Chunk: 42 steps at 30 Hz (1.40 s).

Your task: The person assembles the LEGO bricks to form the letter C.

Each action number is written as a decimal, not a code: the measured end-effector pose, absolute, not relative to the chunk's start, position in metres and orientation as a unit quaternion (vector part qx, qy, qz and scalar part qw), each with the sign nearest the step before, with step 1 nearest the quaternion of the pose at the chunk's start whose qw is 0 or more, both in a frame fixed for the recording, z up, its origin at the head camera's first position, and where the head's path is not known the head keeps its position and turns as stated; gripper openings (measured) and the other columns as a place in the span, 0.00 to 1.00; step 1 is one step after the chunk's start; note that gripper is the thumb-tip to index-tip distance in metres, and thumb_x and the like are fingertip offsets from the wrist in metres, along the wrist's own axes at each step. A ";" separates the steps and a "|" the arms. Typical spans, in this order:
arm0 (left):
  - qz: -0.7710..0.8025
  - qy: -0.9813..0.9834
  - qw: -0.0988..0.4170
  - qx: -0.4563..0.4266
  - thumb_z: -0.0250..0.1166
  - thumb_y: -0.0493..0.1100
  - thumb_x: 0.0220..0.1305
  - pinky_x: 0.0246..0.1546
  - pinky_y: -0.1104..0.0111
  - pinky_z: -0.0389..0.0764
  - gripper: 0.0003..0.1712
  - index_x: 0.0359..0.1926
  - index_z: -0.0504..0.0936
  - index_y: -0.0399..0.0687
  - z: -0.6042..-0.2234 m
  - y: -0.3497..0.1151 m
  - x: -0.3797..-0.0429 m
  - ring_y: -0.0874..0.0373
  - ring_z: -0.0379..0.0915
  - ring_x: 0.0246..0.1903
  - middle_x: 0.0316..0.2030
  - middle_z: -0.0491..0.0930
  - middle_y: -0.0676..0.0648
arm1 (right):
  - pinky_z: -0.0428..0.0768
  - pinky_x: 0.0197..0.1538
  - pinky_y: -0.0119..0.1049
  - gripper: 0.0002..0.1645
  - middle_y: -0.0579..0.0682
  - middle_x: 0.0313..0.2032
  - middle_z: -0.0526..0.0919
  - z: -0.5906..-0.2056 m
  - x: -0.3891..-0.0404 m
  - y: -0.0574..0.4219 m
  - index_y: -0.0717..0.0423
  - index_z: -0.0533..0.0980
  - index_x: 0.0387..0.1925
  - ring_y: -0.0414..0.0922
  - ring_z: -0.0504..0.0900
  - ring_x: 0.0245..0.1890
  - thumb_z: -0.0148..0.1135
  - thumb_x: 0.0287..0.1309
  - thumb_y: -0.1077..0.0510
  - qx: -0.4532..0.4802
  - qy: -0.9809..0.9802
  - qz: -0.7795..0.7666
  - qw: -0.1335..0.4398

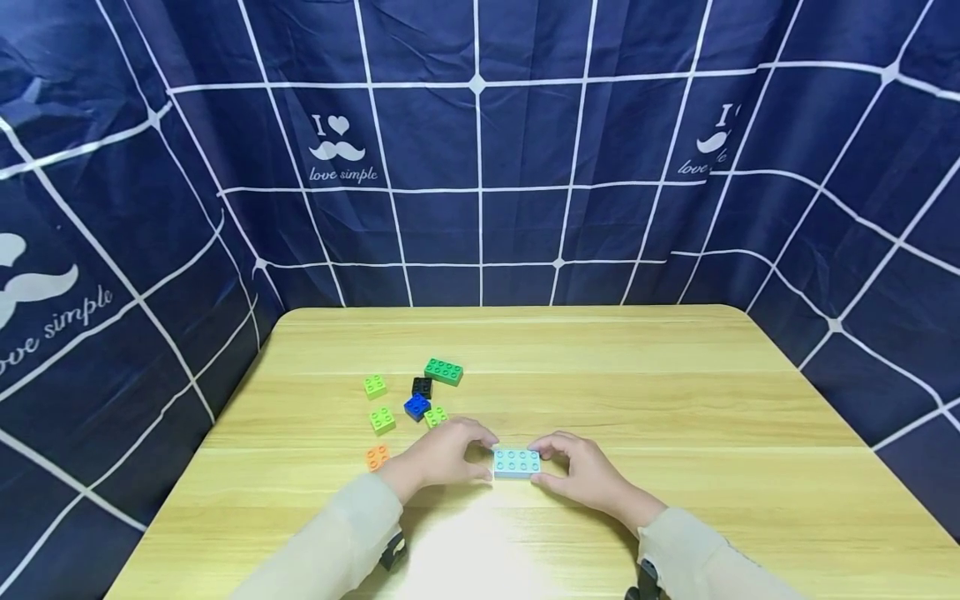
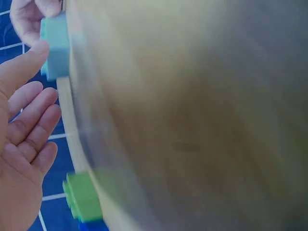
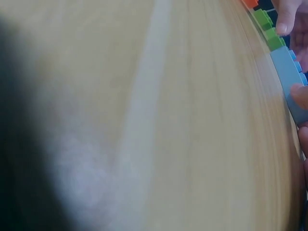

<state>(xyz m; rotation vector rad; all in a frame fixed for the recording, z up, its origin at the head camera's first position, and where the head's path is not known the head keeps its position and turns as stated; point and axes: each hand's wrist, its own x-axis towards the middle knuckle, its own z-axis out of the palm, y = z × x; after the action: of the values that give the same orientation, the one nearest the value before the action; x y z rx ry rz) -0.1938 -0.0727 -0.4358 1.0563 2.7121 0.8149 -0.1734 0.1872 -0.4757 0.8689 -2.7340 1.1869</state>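
A light blue toy building brick with two rows of studs sits stud-side up on the table in front of me. My right hand pinches its right end between thumb and fingers; in the right wrist view the thumb presses on the brick's side. At the opposite end is my left hand, its thumb and fingers spread around that end. The left wrist view shows the fingers of this hand loosely bent, holding nothing. Just beyond the left hand lies a lime green brick, partly covered by it.
Left of centre on the wooden table lie a blue brick, a black brick, a long green brick, two more lime bricks and an orange brick beside the left wrist. Dark blue curtains surround the table.
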 end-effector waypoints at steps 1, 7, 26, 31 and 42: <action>0.273 0.896 0.058 0.346 0.74 0.47 0.51 0.55 0.65 0.71 0.25 0.50 0.81 0.44 -0.434 -0.077 -0.193 0.58 0.74 0.50 0.47 0.81 0.53 | 0.77 0.51 0.48 0.21 0.35 0.41 0.79 -0.476 -0.174 0.188 0.48 0.78 0.46 0.37 0.78 0.40 0.73 0.49 0.52 0.280 -0.880 0.384 0.017; 0.293 0.898 0.032 0.326 0.72 0.47 0.54 0.54 0.60 0.72 0.25 0.51 0.81 0.44 -0.427 -0.107 -0.192 0.54 0.73 0.51 0.49 0.80 0.49 | 0.77 0.51 0.47 0.21 0.34 0.41 0.79 -0.475 -0.173 0.188 0.48 0.78 0.46 0.36 0.78 0.40 0.73 0.48 0.52 0.271 -0.885 0.379 0.011; 0.311 0.907 -0.059 0.277 0.75 0.45 0.51 0.52 0.51 0.73 0.25 0.50 0.81 0.42 -0.435 -0.189 -0.168 0.48 0.74 0.50 0.47 0.80 0.48 | 0.77 0.51 0.46 0.21 0.35 0.41 0.78 -0.475 -0.172 0.188 0.48 0.78 0.47 0.37 0.78 0.41 0.73 0.49 0.53 0.278 -0.881 0.383 0.012; 0.317 0.909 -0.057 0.264 0.76 0.44 0.49 0.52 0.53 0.74 0.27 0.51 0.81 0.41 -0.436 -0.200 -0.165 0.49 0.75 0.49 0.48 0.80 0.48 | 0.77 0.51 0.47 0.21 0.35 0.41 0.78 -0.475 -0.172 0.188 0.48 0.78 0.46 0.37 0.78 0.40 0.73 0.49 0.52 0.277 -0.881 0.383 0.015; 0.306 0.916 -0.042 0.255 0.77 0.46 0.46 0.44 0.58 0.78 0.31 0.50 0.80 0.37 -0.446 -0.210 -0.164 0.56 0.77 0.39 0.42 0.80 0.49 | 0.77 0.51 0.48 0.21 0.34 0.39 0.78 -0.475 -0.172 0.187 0.46 0.78 0.46 0.37 0.78 0.40 0.73 0.49 0.52 0.275 -0.883 0.379 0.019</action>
<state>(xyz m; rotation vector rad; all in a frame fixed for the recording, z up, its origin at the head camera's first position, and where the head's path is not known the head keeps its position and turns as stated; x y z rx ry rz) -0.1641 -0.2105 -0.4455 0.8220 2.9589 0.9891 -0.1716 0.1873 -0.4746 0.8522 -2.7424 1.1770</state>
